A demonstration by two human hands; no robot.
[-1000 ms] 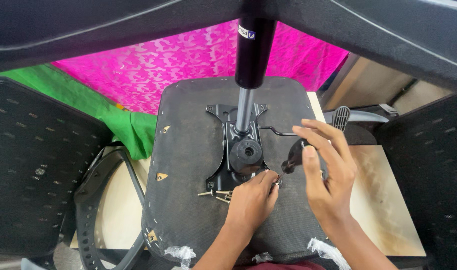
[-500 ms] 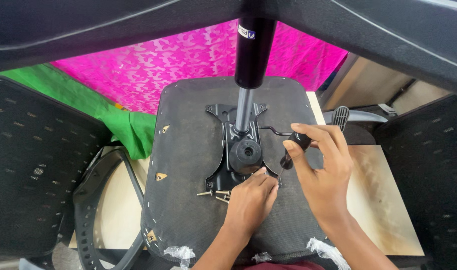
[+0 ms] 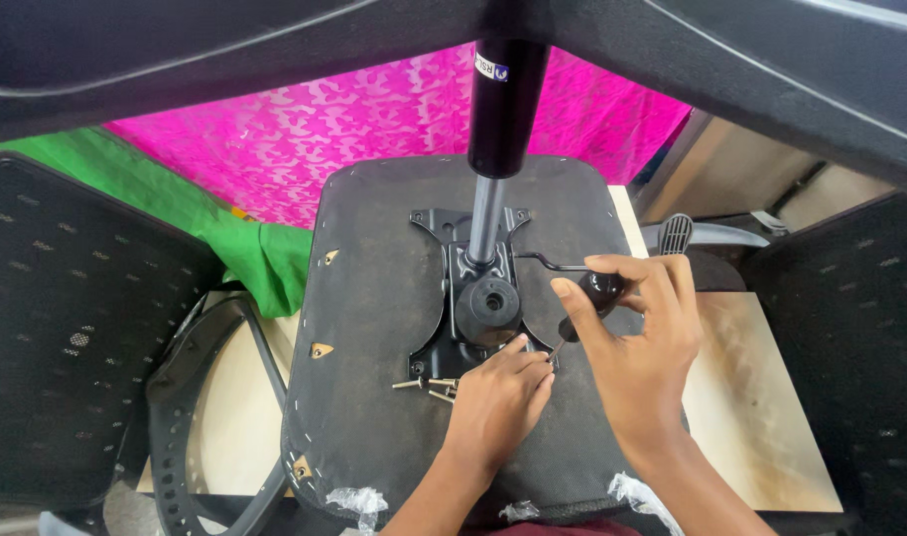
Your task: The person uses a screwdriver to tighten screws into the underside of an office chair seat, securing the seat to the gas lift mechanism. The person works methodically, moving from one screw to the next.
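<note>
A pale wooden table (image 3: 761, 417) carries the upturned black chair seat (image 3: 384, 298).

Both forearms rise from the bottom edge of the frame, the left hand (image 3: 498, 397) lying palm-down at lower centre with fingers together, the right hand (image 3: 637, 342) just right of it, fingers curled closed.

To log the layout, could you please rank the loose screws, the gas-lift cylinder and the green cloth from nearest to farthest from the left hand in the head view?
1. Loose screws: just left of the left hand.
2. Gas-lift cylinder: above, centre.
3. Green cloth: far left.
</note>
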